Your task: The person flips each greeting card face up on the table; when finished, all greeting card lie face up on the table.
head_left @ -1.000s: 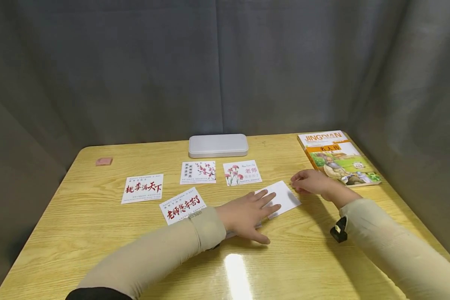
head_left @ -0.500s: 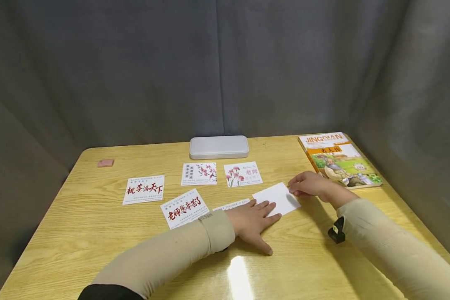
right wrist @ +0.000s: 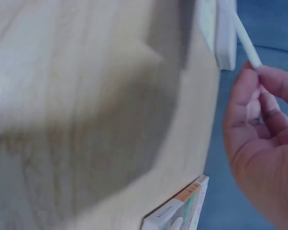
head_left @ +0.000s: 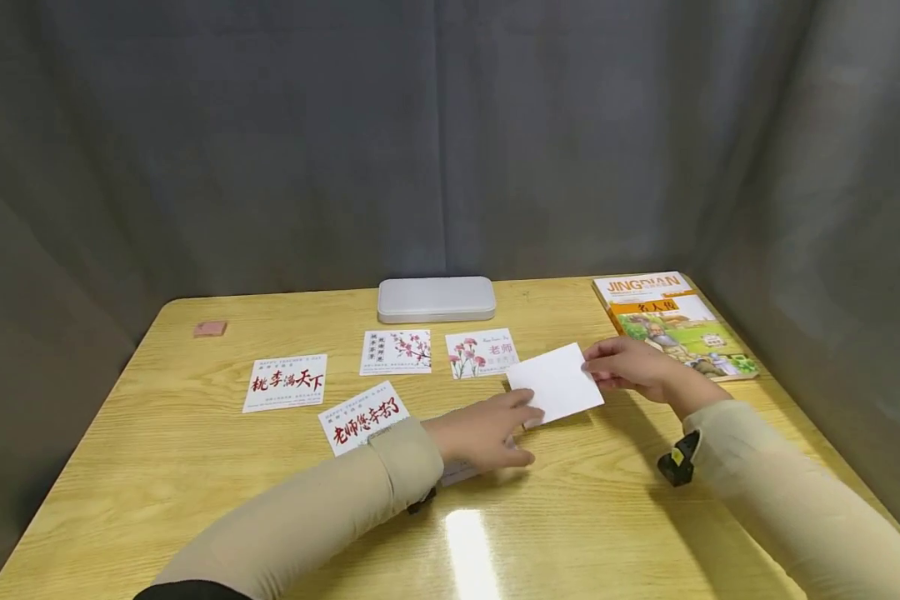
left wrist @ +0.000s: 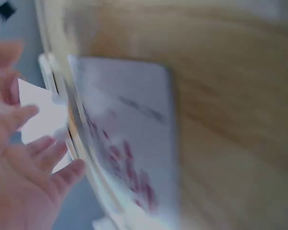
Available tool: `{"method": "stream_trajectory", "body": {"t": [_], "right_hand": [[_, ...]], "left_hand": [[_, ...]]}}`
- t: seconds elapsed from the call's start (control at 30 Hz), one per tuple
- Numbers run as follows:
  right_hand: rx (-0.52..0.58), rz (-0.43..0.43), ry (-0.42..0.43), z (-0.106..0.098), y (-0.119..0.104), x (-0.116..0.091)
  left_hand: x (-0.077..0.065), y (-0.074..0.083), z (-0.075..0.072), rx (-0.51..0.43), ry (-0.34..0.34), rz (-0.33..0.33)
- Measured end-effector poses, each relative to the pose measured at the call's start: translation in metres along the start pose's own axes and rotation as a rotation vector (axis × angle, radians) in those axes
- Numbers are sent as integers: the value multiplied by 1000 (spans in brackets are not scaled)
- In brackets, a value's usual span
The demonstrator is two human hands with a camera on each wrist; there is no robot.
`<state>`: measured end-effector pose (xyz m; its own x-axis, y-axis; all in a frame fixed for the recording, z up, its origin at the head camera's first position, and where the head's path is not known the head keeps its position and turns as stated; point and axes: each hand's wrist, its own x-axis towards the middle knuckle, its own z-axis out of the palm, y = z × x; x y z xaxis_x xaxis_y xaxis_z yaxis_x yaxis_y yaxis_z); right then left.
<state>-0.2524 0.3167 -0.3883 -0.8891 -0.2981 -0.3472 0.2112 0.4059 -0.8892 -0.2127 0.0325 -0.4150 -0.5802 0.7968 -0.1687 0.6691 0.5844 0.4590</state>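
Observation:
My right hand [head_left: 633, 371] pinches the right edge of a white card [head_left: 555, 385] between thumb and fingers. Its blank face shows, and it is raised and tilted off the table. In the right wrist view the card [right wrist: 249, 45] appears edge-on at the fingertips. My left hand [head_left: 483, 432] reaches in with fingers spread, two fingertips overlapping the card's lower left corner in the head view. Below that hand, partly hidden by it, a card with red lettering [left wrist: 125, 124] lies on the table.
Flat on the table lie two red-lettered cards [head_left: 285, 383], a plum-blossom card [head_left: 396, 352] and a carnation card [head_left: 482, 354]. Behind them stands a white case [head_left: 437, 300]. A pink eraser-like block [head_left: 210, 329] is at far left, a book [head_left: 675, 325] at right.
The white card has come up off the table at its right edge in my right hand. My left hand, earlier spread flat over the card's left side, has lifted and drawn back slightly left.

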Motion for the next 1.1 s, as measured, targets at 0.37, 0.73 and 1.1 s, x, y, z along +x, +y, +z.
{"method": "stream_trajectory", "body": {"t": [0.37,0.73,1.1], "right_hand": [[145,-95,73,10,-16,2],[71,-136,61,14,-24,2],[154,-155,27,10,-21,-1]], "left_hand": [[-5,-15,-22,-1174,318,-289],[-9,-14,-34,-1280,368,-311],[-5,-19,-34,-1336,475,-283]]}}
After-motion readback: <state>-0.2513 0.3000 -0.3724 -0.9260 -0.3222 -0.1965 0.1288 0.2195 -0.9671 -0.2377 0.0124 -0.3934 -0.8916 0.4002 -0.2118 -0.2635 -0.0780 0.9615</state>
